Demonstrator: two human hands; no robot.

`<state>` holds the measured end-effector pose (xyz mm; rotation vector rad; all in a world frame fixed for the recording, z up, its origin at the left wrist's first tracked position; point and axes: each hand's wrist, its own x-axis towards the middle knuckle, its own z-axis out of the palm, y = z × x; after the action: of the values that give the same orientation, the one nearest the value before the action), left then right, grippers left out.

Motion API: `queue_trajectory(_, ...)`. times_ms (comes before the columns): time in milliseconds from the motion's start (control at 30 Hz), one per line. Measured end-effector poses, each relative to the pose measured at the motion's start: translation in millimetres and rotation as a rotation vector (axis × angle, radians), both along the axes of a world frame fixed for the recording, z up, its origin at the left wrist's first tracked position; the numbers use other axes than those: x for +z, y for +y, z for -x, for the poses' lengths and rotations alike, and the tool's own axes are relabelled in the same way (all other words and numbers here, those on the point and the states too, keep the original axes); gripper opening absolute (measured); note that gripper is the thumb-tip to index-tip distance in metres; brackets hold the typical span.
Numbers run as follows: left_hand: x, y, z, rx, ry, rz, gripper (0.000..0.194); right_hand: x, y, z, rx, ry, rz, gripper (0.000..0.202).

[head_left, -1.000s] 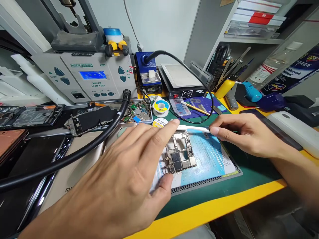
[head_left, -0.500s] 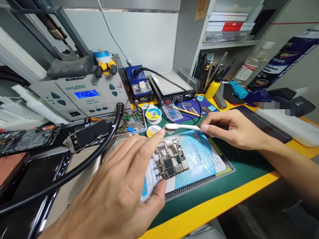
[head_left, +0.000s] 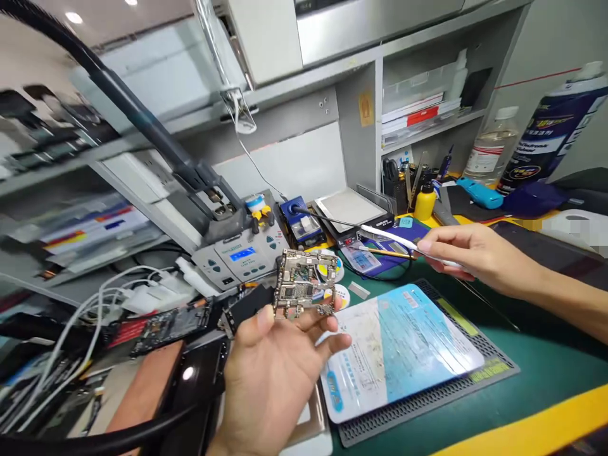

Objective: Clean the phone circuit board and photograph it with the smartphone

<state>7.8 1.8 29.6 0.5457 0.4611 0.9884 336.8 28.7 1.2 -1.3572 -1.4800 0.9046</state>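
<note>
My left hand (head_left: 280, 373) is turned palm up and holds a phone circuit board (head_left: 304, 285) by its lower edge, raised and tilted toward me. Gaps cut through the board, and chips cover its face. To the right, my right hand (head_left: 468, 250) grips a slim white toothbrush (head_left: 392, 237) by its handle end. Its head points left, with bristles on the underside, apart from the board. Below and between the hands lies a blue and white flat pad (head_left: 408, 342) on a grey perforated mat (head_left: 494, 364).
A hot-air station (head_left: 244, 256), a soldering iron stand (head_left: 301, 221) and a flat heating plate (head_left: 354, 212) stand behind. Phones and parts crowd the left. At right back are a yellow bottle (head_left: 424, 204), a clear bottle (head_left: 489, 149) and a spray can (head_left: 541, 133).
The board has left the pad and is now up in my left hand, which has turned over. My right hand has moved the toothbrush slightly right. The view has tilted up.
</note>
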Motion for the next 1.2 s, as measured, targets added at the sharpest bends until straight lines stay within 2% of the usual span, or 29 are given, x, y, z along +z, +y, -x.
queue_trajectory(200,0.1,-4.4,2.0,-0.039,-0.023,0.012,0.028,-5.2,4.4,-3.1,-0.002,0.002,-0.005,0.062)
queue_trajectory(367,-0.5,-4.4,3.8,-0.062,-0.038,-0.004,0.045,-8.4,5.7,-2.0,-0.01,-0.014,0.003,0.059)
queue_trajectory(533,-1.5,-4.9,2.4,-0.08,-0.059,-0.022,0.043,-8.9,6.3,0.6,-0.019,-0.036,0.017,0.062)
queue_trajectory(833,5.2,-10.8,-2.4,-0.051,-0.008,0.026,0.052,-12.4,7.7,-1.1,0.002,-0.066,-0.009,0.062)
queue_trajectory(1200,2.5,-10.9,-3.2,-0.055,-0.008,0.007,0.044,-18.5,11.6,-6.7,0.021,-0.089,-0.036,0.056)
